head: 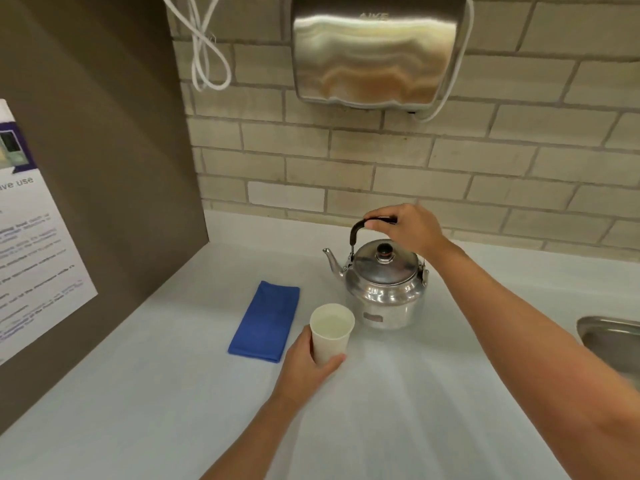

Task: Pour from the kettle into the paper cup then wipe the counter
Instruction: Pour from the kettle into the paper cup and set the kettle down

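Note:
A shiny metal kettle [384,289] stands upright on the white counter [173,393], its spout pointing left and its lid on. My right hand [412,228] grips the black handle above the lid. Just in front of the kettle, a white paper cup [330,332] stands upright with my left hand [304,368] wrapped around its lower part. Pale liquid seems to show inside the cup. To the cup's left, a folded blue cloth [265,322] lies flat on the counter, untouched.
A steel sink [613,337] shows at the right edge. A brown side panel with a paper notice [31,237] closes off the left. On the brick wall hang a steel hand dryer [374,50] and a looped white cable [207,53].

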{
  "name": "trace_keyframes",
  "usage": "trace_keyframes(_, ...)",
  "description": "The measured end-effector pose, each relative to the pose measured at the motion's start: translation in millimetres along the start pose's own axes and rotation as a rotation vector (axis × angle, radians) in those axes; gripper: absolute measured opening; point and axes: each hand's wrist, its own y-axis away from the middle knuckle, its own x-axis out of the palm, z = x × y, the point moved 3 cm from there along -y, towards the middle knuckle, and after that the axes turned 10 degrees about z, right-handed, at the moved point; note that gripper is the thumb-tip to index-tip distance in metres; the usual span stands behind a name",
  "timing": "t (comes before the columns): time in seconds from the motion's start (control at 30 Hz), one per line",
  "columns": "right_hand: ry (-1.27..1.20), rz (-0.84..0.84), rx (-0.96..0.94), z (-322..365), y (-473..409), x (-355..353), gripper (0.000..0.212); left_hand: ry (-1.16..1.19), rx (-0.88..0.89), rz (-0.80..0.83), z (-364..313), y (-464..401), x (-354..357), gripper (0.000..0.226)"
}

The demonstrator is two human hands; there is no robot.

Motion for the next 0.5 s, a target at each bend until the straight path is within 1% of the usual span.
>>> trace_keyframes(0.17,-0.107,-0.073,0.043,-14,-16,31,0.023,0.006,-0.001,-0.001,3,-1,0,0.062)
trace_keyframes(0.4,-0.139,0.02,0.038,-22,-32,52,0.019,-0.01,0.0,0.002,3,-1,0,0.063)
trace_keyframes(0.5,-0.166,0.035,0.044,-26,-36,59,0.019,-0.013,-0.002,0.0,1,-2,-1,0.061)
